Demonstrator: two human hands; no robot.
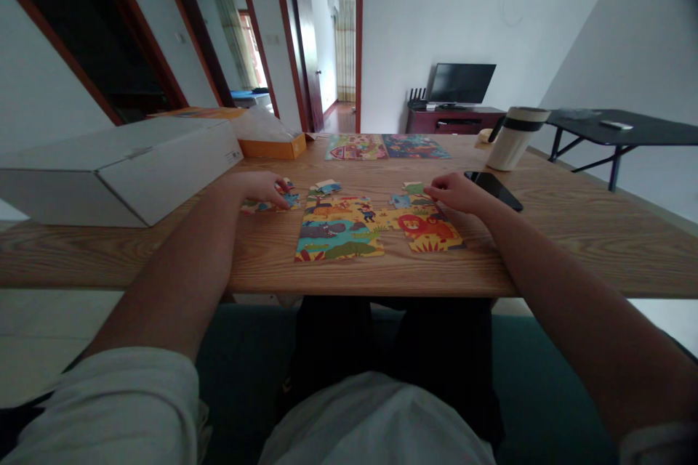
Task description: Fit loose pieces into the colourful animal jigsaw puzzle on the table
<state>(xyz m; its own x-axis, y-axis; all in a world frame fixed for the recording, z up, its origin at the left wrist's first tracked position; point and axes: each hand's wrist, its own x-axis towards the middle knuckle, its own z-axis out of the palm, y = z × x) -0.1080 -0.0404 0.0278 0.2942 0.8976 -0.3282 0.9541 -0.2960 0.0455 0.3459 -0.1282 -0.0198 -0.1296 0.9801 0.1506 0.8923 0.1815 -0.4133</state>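
A partly joined jigsaw puzzle (341, 229) with a hippo and crocodile lies flat on the wooden table in front of me. To its right sits a joined section with lions (428, 231), linked to it along the upper part with a gap below. My left hand (262, 187) rests over loose puzzle pieces (291, 200) left of the puzzle, its thumb and fingers apart. My right hand (456, 192) has its fingers closed at the edge of a green puzzle piece (414, 189). Beside that lies a blue piece (400, 201). More loose pieces (327, 187) lie above the puzzle.
A white box (163, 160) and an orange box (273, 147) with clear plastic stand at the left. Two picture sheets (387, 147) lie farther back. A phone (499, 191) and a cream mug (517, 139) are at the right. The table's front edge (371, 290) is near my lap.
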